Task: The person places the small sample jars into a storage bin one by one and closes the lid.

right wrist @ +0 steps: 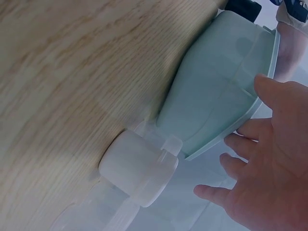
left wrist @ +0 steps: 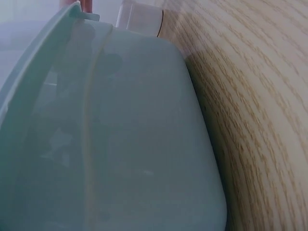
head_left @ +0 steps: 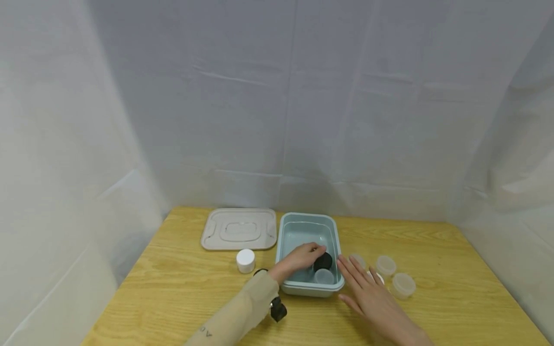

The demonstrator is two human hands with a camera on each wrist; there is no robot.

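A pale blue-green plastic bin (head_left: 287, 240) stands open on the wooden table. My left hand (head_left: 315, 252) reaches into it from the left, fingers curled over a black round jar (head_left: 324, 263) near the bin's front right corner. A small translucent jar (head_left: 323, 277) lies in the bin just in front of it. My right hand (head_left: 356, 275) lies flat with straight fingers beside the bin's right wall and holds nothing. In the right wrist view, the right hand (right wrist: 262, 168) is spread next to the bin (right wrist: 216, 86) and a small whitish jar (right wrist: 137, 171). The left wrist view shows mostly the bin's wall (left wrist: 134, 134).
The bin's flat grey lid (head_left: 239, 228) lies at the back left. A white capped jar (head_left: 245, 260) stands left of the bin. Three small translucent jars (head_left: 385, 265) (head_left: 403, 284) (head_left: 358, 260) sit right of it. White cloth walls enclose the table (head_left: 454, 298).
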